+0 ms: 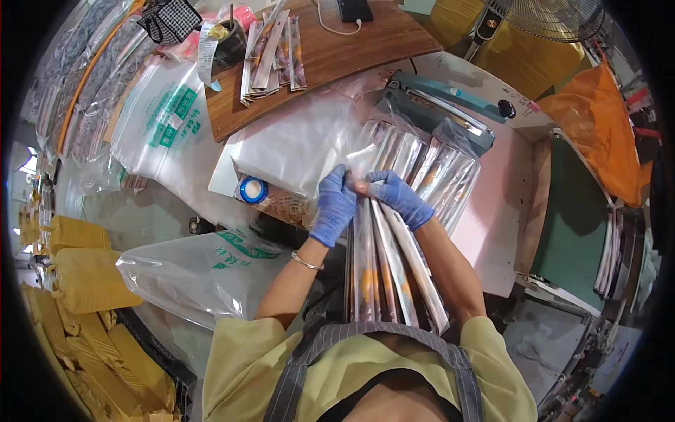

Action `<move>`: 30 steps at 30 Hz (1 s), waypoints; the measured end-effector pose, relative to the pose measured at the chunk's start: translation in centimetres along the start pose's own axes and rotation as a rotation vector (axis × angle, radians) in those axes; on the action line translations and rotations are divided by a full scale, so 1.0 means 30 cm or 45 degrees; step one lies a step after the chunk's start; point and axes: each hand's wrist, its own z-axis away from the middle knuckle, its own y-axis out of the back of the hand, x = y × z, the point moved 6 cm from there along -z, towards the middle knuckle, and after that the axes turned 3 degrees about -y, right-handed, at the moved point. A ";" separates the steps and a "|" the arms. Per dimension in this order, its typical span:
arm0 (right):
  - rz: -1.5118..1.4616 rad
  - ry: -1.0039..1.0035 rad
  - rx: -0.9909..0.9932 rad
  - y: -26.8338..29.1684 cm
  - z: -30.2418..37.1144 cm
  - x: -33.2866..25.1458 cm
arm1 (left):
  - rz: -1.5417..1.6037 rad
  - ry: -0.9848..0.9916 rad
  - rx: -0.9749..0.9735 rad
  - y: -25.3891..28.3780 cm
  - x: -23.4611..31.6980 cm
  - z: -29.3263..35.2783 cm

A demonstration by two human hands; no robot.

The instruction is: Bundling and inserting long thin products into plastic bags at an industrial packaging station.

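Hands together, left (334, 204) and right (395, 197), we pinch one film-wrapped strip bundle (368, 274) at its far end, long axis pointing outward from our chest (344, 366); two wrapped stacks (401, 151) lie beyond.

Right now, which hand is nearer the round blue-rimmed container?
Left. The left hand is to the right of the round blue-rimmed container; the right hand is farther right, beyond the left one.
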 end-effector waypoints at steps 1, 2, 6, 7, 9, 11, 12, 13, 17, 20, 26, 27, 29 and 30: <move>0.117 0.004 0.046 0.006 -0.009 0.003 | 0.305 0.260 0.025 -0.008 0.012 0.006; 0.069 0.028 0.008 0.012 -0.015 0.017 | 0.201 0.292 -0.059 -0.012 0.008 0.003; -0.152 0.131 0.102 0.030 0.016 0.009 | 0.106 0.263 -0.087 0.047 0.019 -0.032; -0.156 0.132 0.107 0.043 0.029 0.002 | 0.047 0.253 0.054 0.087 -0.009 -0.035; -0.037 0.064 0.149 0.078 0.065 -0.008 | 0.147 0.324 0.249 0.183 -0.141 -0.010; -0.030 0.082 0.169 0.126 0.077 0.023 | 0.323 0.407 0.283 0.201 -0.177 0.026; -0.078 0.070 0.201 0.138 0.088 0.025 | 0.286 0.529 0.190 0.209 -0.144 0.043; -0.125 0.058 0.232 0.149 0.100 0.024 | 0.248 0.648 0.097 0.205 -0.130 0.074; 0.166 0.218 0.511 0.116 0.156 -0.045 | 0.809 0.229 -0.169 0.043 -0.007 0.117; -0.070 0.087 0.460 0.243 0.244 0.025 | 0.063 0.619 -0.263 0.121 -0.032 0.008; -0.203 0.226 0.124 0.060 0.148 -0.033 | -0.606 -0.601 -0.593 0.015 0.249 0.054; -0.247 0.326 0.029 0.055 0.120 -0.019 | -0.625 -0.683 -0.717 0.030 0.308 0.095; 0.040 0.586 0.260 0.086 0.096 -0.012 | -0.530 -0.715 -0.722 0.106 0.389 0.153; -0.118 0.294 0.154 0.084 0.109 0.017 | -0.451 -0.651 -0.479 0.124 0.366 0.201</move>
